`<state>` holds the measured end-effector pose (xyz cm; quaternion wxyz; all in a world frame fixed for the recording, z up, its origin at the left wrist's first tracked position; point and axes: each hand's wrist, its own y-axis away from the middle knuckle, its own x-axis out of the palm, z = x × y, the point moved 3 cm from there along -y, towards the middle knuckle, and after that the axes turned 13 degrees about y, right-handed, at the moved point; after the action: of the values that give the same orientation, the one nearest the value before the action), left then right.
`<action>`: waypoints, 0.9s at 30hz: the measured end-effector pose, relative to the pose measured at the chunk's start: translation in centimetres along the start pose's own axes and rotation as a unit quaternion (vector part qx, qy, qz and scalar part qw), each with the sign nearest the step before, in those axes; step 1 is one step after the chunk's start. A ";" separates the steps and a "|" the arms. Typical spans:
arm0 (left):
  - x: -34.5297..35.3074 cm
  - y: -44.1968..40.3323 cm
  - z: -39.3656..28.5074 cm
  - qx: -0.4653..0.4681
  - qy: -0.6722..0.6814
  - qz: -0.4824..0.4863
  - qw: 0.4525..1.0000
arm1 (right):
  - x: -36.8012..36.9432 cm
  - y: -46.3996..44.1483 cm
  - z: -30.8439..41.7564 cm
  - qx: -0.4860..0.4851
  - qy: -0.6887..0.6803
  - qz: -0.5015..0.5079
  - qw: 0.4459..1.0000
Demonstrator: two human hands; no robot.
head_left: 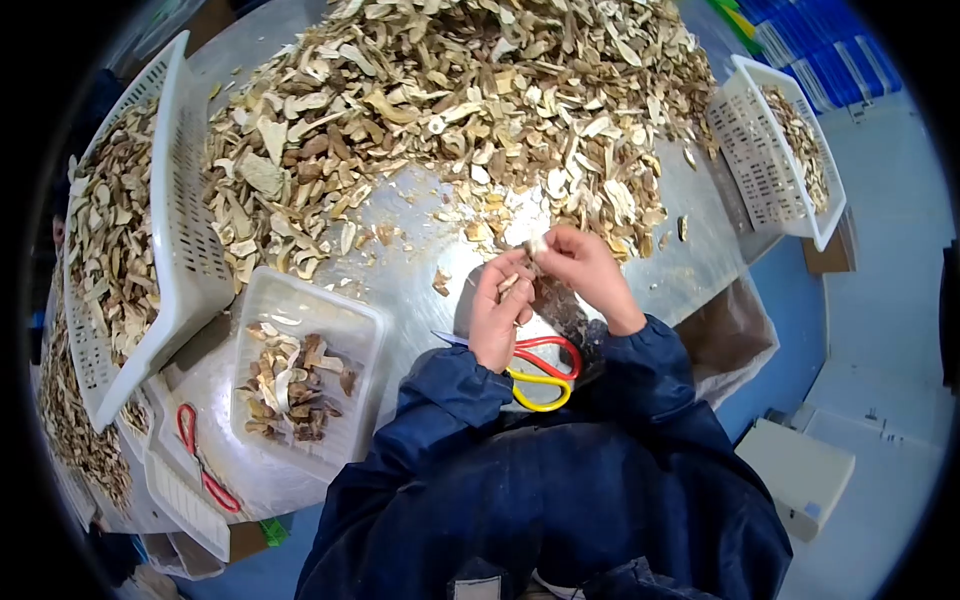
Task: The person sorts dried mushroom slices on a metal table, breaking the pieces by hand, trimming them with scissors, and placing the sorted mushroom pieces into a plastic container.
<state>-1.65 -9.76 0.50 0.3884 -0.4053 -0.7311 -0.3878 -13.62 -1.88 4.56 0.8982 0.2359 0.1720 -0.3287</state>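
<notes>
My left hand (499, 312) has its fingers curled around a dried mushroom slice (508, 284), only part of which shows. Close beside it, my right hand (592, 273) pinches a small pale mushroom piece (538, 244) between thumb and fingertips. Both hands are above the metal table (420, 262), at the near edge of a large heap of dried mushroom slices (450, 110). Scissors with one red and one yellow handle (545, 380) lie just under my wrists, their blades partly hidden by my left sleeve.
A shallow white tray (367, 375) with some mushroom pieces stands at the left. Further left are a large white basket (190, 230) of slices and red-handled scissors (203, 460). Another filled basket (750, 160) stands at the right edge, above a lined bin (745, 335).
</notes>
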 end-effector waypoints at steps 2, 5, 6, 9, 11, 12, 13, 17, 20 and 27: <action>0.2 0.3 0.2 -0.006 -0.030 -0.011 0.999 | 0.1 2.6 1.5 0.040 -0.073 0.102 0.991; -0.5 0.4 0.8 -0.019 -0.068 0.002 0.997 | 0.5 4.5 0.9 0.073 -0.084 0.052 0.992; -0.3 0.5 0.7 -0.010 -0.082 -0.005 0.997 | 0.7 4.8 0.4 0.057 -0.078 0.018 0.995; 0.3 0.7 0.4 0.013 -0.115 -0.018 0.993 | 1.5 5.0 -1.2 0.013 -0.057 -0.038 0.998; 0.3 0.7 0.4 0.018 -0.130 -0.015 0.991 | 1.8 5.0 -1.8 -0.003 -0.039 -0.052 0.998; 0.3 0.7 0.4 0.018 -0.147 -0.012 0.989 | 1.8 5.0 -1.7 -0.007 -0.028 -0.055 0.998; 0.4 0.6 0.4 0.018 -0.164 -0.009 0.986 | 1.8 5.1 -1.7 -0.010 -0.017 -0.059 0.998; 0.5 0.9 0.5 -0.027 -0.161 -0.017 0.986 | 1.3 5.2 -1.7 -0.015 0.019 -0.065 0.998; -0.1 0.6 0.9 -0.033 -0.083 -0.026 0.996 | 1.4 5.3 -2.2 0.021 -0.032 -0.035 0.999; 0.0 1.0 1.2 0.051 -0.232 -0.030 0.971 | 1.5 5.6 -1.0 0.001 -0.065 -0.035 0.997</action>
<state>-1.02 -8.36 0.29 0.2165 -0.4417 -0.8319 -0.2568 -8.99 1.64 4.80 0.8950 0.2091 0.1210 -0.3750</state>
